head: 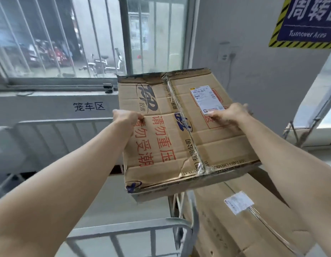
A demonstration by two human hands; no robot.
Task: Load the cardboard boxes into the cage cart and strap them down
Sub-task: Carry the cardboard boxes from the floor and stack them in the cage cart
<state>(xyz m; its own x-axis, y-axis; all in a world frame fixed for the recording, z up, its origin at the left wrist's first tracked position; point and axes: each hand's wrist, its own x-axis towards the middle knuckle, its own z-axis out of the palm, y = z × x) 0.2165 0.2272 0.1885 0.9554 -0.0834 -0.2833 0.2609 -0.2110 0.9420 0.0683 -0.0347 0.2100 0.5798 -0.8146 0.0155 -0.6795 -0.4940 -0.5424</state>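
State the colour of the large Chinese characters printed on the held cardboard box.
Red characters on the cardboard box, shown best in the head view.

I see the cardboard box as matt brown corrugated board, creased, scuffed and torn rough at its near edge. A strip of clear tape along its seam shines glossy and wrinkles at the ends, and a smooth white paper label is stuck flat on top. The lower box looks to me like the same dull brown board with a white paper tag, the cage cart rail reads as smooth grey metal tube with a dull satin finish, and the wall is matt white paint.
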